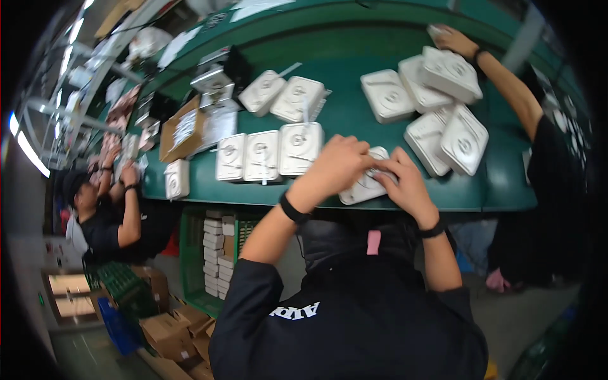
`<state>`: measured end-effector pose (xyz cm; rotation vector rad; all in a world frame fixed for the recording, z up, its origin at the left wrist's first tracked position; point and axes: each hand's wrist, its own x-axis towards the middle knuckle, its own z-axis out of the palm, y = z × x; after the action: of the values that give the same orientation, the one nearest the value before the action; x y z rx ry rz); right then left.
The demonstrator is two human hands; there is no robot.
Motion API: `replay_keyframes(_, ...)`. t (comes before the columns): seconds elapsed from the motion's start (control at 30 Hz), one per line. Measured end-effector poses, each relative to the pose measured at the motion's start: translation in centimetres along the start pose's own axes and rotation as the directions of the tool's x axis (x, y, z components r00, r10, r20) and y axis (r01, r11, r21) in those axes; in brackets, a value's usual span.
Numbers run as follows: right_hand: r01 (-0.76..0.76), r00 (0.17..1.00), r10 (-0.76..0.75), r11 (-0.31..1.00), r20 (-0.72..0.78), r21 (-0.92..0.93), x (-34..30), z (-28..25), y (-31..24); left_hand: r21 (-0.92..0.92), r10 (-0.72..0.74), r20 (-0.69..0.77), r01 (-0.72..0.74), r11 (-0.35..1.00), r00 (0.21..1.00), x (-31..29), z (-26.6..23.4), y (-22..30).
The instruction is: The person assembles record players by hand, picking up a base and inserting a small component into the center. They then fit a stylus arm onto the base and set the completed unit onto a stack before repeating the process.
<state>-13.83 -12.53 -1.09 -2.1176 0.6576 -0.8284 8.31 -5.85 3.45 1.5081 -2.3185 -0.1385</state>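
Observation:
At the table's near edge lies a white rounded-square box [362, 192], partly covered by my hands. Over its upper side my left hand [342, 161] is closed, its fingers bent and meeting those of my right hand. From the right my right hand [405, 180] reaches over the same box, thumb and fingers drawn together. Whatever is between the fingertips is hidden. Just left of my left hand stand three similar white boxes in a row, the closest one [300, 149] with a pale strip on it. Two more boxes [297, 99] lie behind them.
Several white boxes [464, 139] lie piled at right, where a co-worker's arm [510, 88] reaches across the green table [345, 136]. An open carton [183, 132] and a single box [177, 179] stand left. Another person works far left. A green crate [192, 253] holds stacked boxes below.

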Motion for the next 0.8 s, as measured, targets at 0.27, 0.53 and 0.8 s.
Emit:
replay_keyframes(0.27, -0.025, 0.998, 0.028, 0.998, -0.052, 0.052, -1.2, 0.3, 1.6, -0.018, 0.297, 0.15, -0.297, 0.955, 0.943, 2.4, -1.3, -2.0)
replay_keyframes(0.53, -0.064, 0.996, 0.071, 0.992, -0.054, 0.11, -1.7, 0.4, 1.6, -0.001, 0.399, 0.245, -0.412, 0.911, 0.883, 2.9, -1.9, -2.6)
replay_keyframes(0.8, -0.038, 0.996, 0.045, 0.996, -0.081, 0.079, -1.6, 0.7, 2.1, 0.03, 0.546, 0.208, -0.564, 0.826, 0.811, 3.1, -1.1, -3.2)
